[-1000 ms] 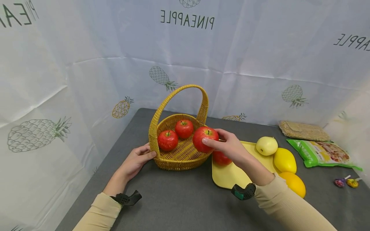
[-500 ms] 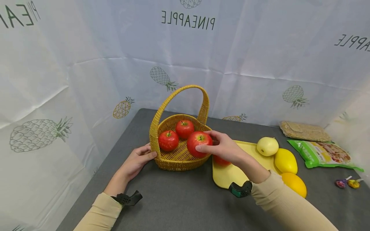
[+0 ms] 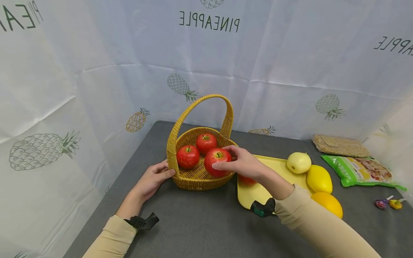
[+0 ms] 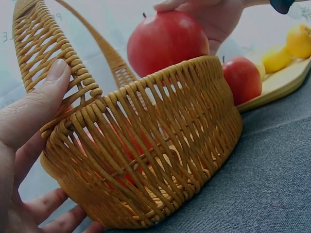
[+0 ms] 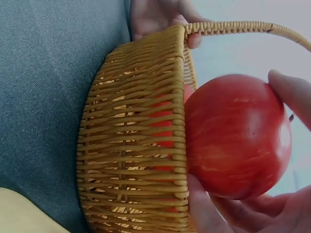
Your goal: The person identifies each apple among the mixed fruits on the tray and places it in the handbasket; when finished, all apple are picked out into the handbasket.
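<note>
Head view: an apple (image 3: 218, 157), gripped between the right hand's (image 3: 243, 163) thumb and fingers, sits lower and farther left than a second ago, shifted from the basket's (image 3: 198, 184) right side to over its inside, near two other apples (image 3: 188, 157). The left hand (image 3: 153, 181) holds the basket at its handle's (image 3: 172, 150) base. Placing looks nearly complete; release remains.

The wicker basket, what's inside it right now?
Two red apples rest in the basket; a third apple, held by the right hand, is over the opening. The basket floor directly beneath them is covered.
</note>
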`<move>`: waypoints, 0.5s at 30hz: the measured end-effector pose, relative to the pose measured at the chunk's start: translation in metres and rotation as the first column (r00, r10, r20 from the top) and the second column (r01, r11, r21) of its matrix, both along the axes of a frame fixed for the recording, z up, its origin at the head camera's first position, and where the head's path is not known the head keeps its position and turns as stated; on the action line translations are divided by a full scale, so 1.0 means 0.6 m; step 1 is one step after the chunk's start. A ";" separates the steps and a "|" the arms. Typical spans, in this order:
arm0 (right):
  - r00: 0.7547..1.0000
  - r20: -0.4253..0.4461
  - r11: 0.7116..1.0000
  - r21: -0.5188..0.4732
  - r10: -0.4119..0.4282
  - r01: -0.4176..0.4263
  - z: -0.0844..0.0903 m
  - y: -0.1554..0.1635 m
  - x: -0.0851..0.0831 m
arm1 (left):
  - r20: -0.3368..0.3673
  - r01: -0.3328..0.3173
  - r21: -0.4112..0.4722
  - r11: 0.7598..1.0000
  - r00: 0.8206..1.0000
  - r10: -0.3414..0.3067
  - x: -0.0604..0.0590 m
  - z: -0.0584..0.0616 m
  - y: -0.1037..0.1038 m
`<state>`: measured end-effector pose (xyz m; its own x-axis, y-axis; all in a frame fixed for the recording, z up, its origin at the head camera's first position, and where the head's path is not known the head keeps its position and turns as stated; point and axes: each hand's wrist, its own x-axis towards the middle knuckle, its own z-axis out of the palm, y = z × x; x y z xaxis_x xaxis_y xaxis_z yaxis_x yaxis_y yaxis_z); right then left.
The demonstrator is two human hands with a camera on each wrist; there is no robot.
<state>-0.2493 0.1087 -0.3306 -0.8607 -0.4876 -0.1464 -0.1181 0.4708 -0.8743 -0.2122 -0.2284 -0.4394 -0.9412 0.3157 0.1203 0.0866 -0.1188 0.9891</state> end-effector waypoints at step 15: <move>0.995 0.074 0.994 0.084 0.069 -0.075 0.010 -0.010 -0.020 | -0.007 0.009 -0.004 1.000 1.000 -0.009 -0.002 -0.002 -0.001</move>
<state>-0.2611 0.1026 -0.3247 -0.8098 -0.5308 -0.2500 -0.0935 0.5375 -0.8381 -0.2131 -0.2291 -0.4406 -0.9376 0.3243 0.1253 0.0922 -0.1156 0.9890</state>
